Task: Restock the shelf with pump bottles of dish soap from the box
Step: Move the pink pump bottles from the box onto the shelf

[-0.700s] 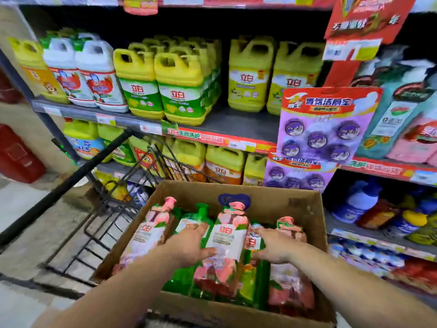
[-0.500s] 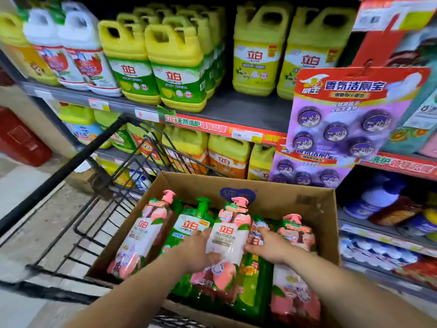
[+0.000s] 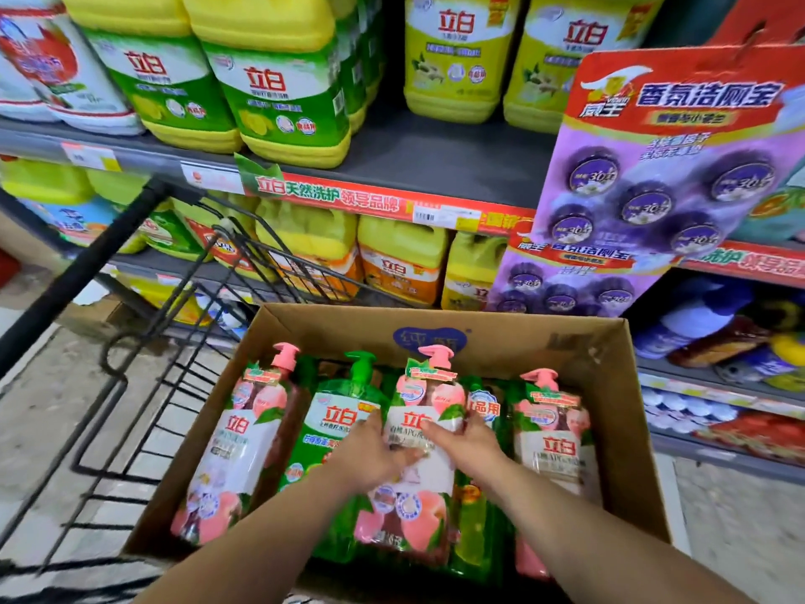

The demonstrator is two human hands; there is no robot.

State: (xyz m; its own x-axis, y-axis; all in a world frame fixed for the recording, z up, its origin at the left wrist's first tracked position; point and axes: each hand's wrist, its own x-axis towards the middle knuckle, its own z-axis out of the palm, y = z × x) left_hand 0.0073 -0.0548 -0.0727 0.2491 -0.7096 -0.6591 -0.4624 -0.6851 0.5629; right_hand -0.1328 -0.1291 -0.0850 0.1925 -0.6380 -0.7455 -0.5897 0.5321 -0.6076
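An open cardboard box (image 3: pixel 610 385) rests on a black wire cart and holds several pump bottles of dish soap lying on their backs. A pink peach bottle (image 3: pixel 237 446) lies at the left, a green bottle (image 3: pixel 344 411) beside it, another pink bottle (image 3: pixel 555 438) at the right. The middle pink bottle (image 3: pixel 418 507) is gripped on both sides: my left hand (image 3: pixel 370 451) holds its left edge and my right hand (image 3: pixel 466 442) its right edge, over the white label. More green bottles lie underneath, partly hidden.
The black wire cart (image 3: pixel 143 342) stretches left of the box. Shelves ahead carry large yellow and green detergent jugs (image 3: pixel 279 89); a bare stretch of grey shelf (image 3: pixel 435 163) shows between them. Purple toilet-cleaner cards (image 3: pixel 653 167) hang at right.
The view has tipped down and closer to the box. My right hand has slid left onto the middle pink bottle, so both hands now clasp it.
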